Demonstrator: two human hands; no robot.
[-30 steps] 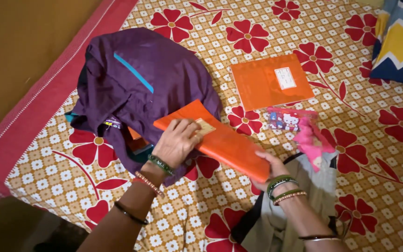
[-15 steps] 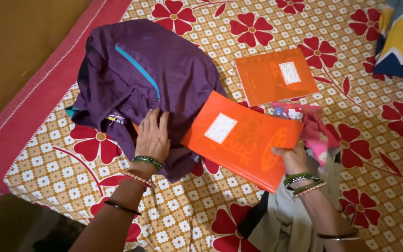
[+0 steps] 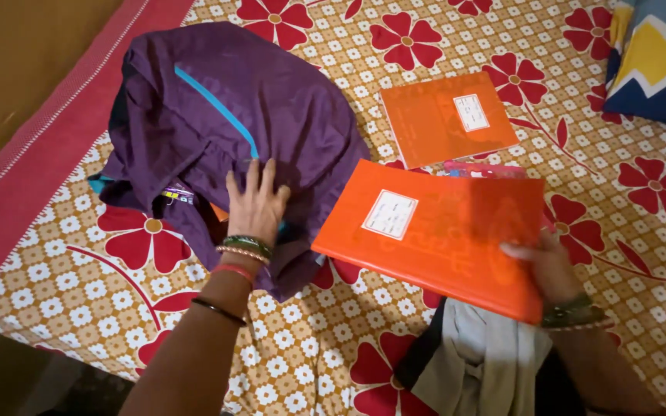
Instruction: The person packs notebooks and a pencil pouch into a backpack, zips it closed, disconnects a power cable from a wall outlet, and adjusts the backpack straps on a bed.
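The person's left hand [image 3: 256,206] lies flat on the crumpled purple fabric backpack with a teal zip line [image 3: 225,115], fingers spread wide and gripping nothing, seemingly pressing the soft bag down so its opening stays put. The right hand [image 3: 550,266] pinches the near right corner of a thin orange paper-covered notebook with a white label [image 3: 433,231], fingers closed on its edge, so the book hangs level just above the bed, at about four o'clock from the bag and almost touching it. A second orange notebook of the same kind [image 3: 445,117] lies flat at one o'clock from the held one, apart from it. Both rest over a bedsheet printed with red flowers [image 3: 333,339]. A grey and black cloth [image 3: 487,370] sits bunched at six o'clock, beneath the held book.
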